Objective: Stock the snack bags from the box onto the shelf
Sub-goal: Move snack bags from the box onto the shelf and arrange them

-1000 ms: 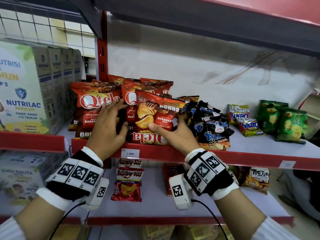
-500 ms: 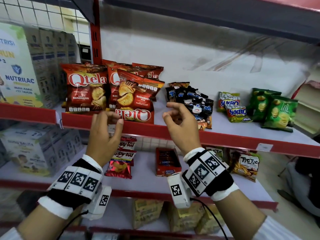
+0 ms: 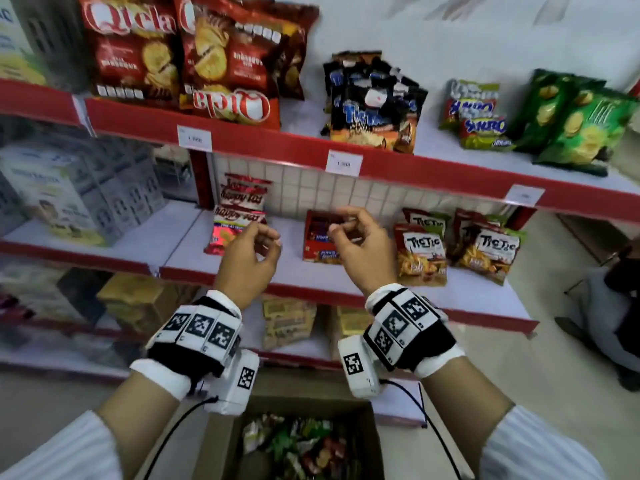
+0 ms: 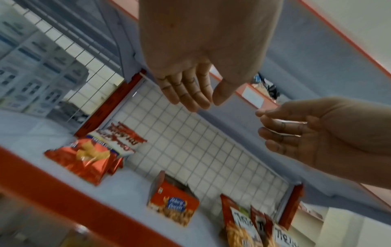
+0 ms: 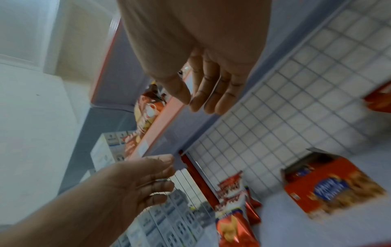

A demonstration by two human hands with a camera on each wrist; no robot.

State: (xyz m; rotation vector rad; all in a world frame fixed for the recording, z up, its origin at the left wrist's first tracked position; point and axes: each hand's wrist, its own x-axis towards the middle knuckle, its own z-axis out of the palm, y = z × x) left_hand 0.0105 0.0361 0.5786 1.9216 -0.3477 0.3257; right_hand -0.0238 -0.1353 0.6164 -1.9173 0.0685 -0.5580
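Both hands were empty, the left hand [image 3: 250, 252] and right hand [image 3: 360, 251] with fingers loosely curled. The snack bags [image 3: 298, 445] lay in the box [image 3: 221, 441] below the fingers, about equally near to both.

Qtela bags [image 3: 194, 60] on upper shelf [image 3: 311, 147], box [image 3: 221, 445] below, seemingly floor-level

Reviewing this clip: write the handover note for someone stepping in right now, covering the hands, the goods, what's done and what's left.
Left hand: holds nothing, fingers loosely curled, in front of the middle shelf.
Right hand: the same.
Red snack bags sit on the top shelf; the front one is upside down.
The box below the wrists holds more mixed snack bags.
Left: reach down, take the next bag, shelve it; consider turning the flipped one.
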